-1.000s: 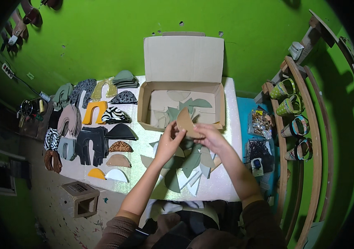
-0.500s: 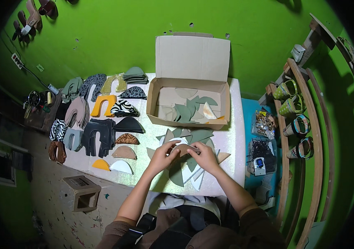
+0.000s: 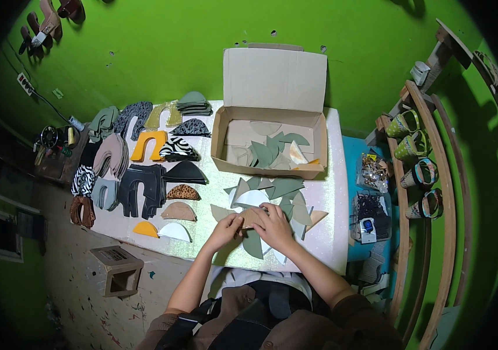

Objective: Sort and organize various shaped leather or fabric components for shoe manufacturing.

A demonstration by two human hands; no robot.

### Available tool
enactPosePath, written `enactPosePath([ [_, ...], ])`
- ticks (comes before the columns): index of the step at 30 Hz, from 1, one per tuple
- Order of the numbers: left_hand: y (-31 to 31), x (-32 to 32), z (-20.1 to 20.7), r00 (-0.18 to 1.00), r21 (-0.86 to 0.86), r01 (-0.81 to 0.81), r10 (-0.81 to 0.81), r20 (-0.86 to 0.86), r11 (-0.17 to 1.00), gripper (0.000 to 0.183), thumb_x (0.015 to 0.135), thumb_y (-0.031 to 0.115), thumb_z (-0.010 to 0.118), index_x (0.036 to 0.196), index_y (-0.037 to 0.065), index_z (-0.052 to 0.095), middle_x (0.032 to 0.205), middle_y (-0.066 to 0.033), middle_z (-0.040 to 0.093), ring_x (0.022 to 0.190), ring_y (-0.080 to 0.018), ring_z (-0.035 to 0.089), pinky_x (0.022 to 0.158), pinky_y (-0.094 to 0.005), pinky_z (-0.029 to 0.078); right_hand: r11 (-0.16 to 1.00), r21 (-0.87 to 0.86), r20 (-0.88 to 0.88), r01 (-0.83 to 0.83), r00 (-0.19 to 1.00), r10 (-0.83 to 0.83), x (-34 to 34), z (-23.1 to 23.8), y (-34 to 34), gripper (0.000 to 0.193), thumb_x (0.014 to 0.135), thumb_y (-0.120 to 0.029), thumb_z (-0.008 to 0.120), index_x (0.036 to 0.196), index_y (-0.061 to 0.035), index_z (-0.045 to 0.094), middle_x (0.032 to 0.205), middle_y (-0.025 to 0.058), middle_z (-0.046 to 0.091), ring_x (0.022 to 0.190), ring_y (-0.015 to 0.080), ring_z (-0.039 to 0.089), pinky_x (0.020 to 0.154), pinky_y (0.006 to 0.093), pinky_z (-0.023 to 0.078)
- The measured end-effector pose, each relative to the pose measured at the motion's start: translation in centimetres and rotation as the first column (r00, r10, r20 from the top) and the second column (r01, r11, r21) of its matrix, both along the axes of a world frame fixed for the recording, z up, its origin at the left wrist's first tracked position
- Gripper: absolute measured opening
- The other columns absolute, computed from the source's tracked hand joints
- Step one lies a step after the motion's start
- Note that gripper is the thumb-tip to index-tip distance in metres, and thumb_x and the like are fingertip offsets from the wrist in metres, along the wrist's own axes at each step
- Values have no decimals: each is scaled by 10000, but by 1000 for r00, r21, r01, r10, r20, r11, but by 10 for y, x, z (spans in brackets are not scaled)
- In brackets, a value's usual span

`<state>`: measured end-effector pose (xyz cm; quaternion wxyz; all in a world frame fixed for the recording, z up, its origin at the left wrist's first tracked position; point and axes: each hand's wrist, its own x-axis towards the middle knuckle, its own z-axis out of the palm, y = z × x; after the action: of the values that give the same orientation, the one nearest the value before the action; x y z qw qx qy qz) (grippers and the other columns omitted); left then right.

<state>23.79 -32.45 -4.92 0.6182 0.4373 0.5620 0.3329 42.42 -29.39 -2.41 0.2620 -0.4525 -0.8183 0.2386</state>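
Between my hands is a brown half-round piece (image 3: 251,217) of sheet material. My left hand (image 3: 224,231) pinches its left end. My right hand (image 3: 274,227) grips it from the right, fingers laid over its face. Just beyond lies a white half-round piece (image 3: 252,198), partly under a loose pile of green cut pieces (image 3: 286,186). A green half-round piece (image 3: 252,245) sticks out below my hands, with white pieces (image 3: 281,257) beside it partly hidden by my right hand.
An open cardboard box (image 3: 268,170) with loose pieces stands at the back. Stacked arch-shaped pieces (image 3: 141,195) and half-round stacks (image 3: 179,211) fill the table's left. Plastic tubs (image 3: 371,219) sit right, near a wooden rack (image 3: 444,204) with shoes. A stool (image 3: 115,271) stands on the floor.
My right hand has moved over the brown piece, its fingers now across the face instead of at the edge. My left hand has lowered slightly. The view has shifted a little.
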Motion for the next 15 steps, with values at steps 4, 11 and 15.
enactPosePath([
  [4,2,-7,6,953,-169,-100,143,266,981,324,970,284,385,1027,9,546,801,-60,615,696,-115,592,613,-232,467,987,152,71,-46,997,36,-14,7,1,394,758,-233,649,1115,-94,560,1045,89,510,1020,256,481,855,367,385],
  [11,1,-39,10,914,-248,-83,173,368,965,319,965,254,402,1094,-2,543,967,-81,619,823,-135,604,761,-246,494,997,-7,-65,-80,995,79,-50,-5,-5,281,782,-244,631,999,-72,582,984,84,540,954,273,522,818,379,413],
  [15,3,-62,7,931,-226,-17,98,352,974,306,961,232,413,1062,-15,562,962,-75,613,860,-119,594,799,-246,479,999,-23,-57,-44,997,43,-70,1,-8,277,782,-251,634,975,-60,581,972,99,541,948,291,530,789,382,439],
])
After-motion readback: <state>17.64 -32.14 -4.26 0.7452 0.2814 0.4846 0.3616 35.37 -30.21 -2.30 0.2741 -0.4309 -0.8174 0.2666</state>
